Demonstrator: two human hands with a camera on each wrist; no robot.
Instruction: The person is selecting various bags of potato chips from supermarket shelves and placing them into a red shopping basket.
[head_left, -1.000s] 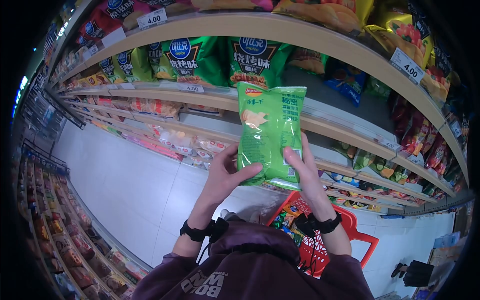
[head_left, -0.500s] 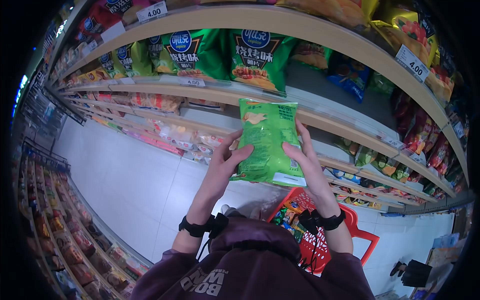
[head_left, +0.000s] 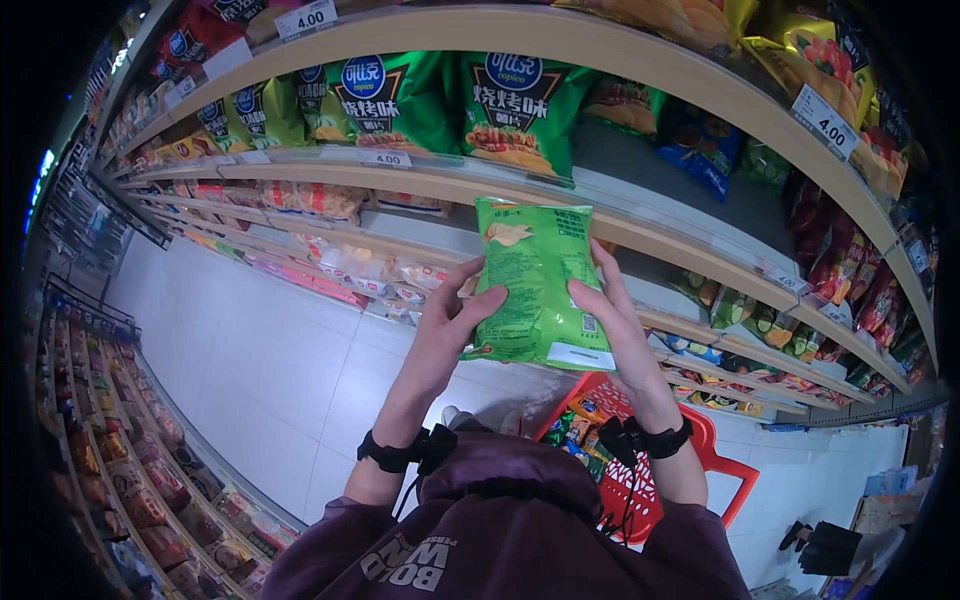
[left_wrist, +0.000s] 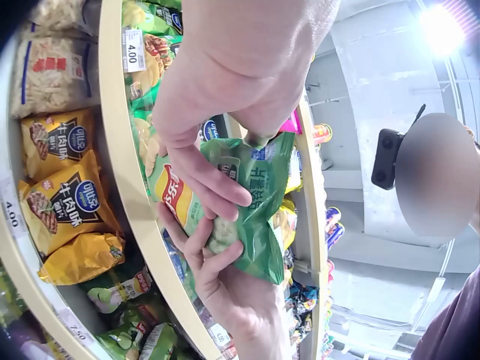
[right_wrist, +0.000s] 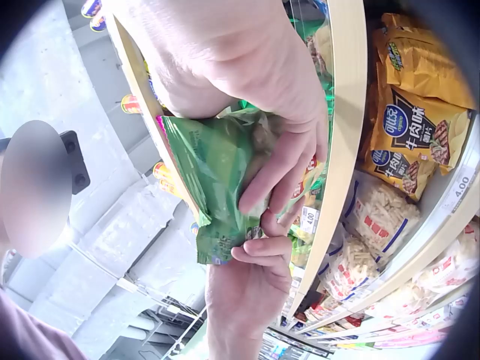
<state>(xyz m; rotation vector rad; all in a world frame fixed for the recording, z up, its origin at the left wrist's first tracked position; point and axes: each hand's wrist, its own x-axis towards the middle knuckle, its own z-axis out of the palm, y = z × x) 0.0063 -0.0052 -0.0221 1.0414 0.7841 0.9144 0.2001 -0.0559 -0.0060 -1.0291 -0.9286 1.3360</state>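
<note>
A green bag of chips point(head_left: 535, 290) is held up in front of the shelves, its printed back towards the head camera. My left hand point(head_left: 440, 325) grips its left side, thumb over the back. On the right edge, my right hand point(head_left: 622, 325) grips it the same way, thumb near the small square code. Both wrist views show the fingers spread across the bag's front; in the left wrist view the chip bag point(left_wrist: 255, 202) shows a red and yellow logo partly covered by fingers.
Shelves with green chip bags point(head_left: 520, 115) and price tags point(head_left: 385, 158) curve across ahead. A red shopping basket point(head_left: 715, 455) holding several packets stands low on the right. Another shelf of packets point(head_left: 150, 490) runs along the left, beyond the pale tiled floor point(head_left: 250, 340).
Over the last second the bag has come down, closer to the body, and its top has tipped away, with both hands still holding it. In the latest half second it has hardly moved.
</note>
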